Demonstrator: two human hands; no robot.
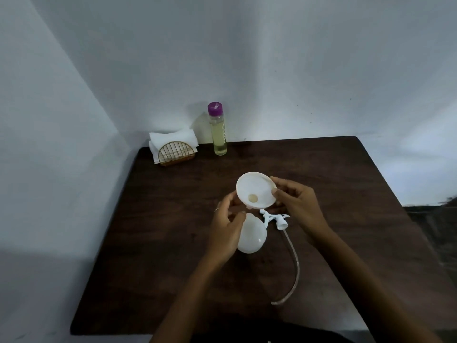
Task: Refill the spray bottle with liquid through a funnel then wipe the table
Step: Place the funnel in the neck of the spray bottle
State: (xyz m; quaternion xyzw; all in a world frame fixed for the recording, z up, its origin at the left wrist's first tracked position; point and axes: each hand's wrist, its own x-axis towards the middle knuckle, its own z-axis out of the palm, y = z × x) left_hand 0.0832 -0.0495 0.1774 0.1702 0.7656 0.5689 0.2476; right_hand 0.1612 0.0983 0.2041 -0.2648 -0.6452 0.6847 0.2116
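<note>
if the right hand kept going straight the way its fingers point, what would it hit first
The right hand points left, already pinching the funnel rim. Past that, likely the left hand, though depth is unclear.

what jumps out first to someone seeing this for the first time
The white funnel at the middle of the dark table, held by both hands: right hand pinching its rim, left hand by its lower edge. Just below sits the white spray bottle, its sprayer head lying beside it. By the wall stands a purple-capped bottle of yellowish liquid.
</note>
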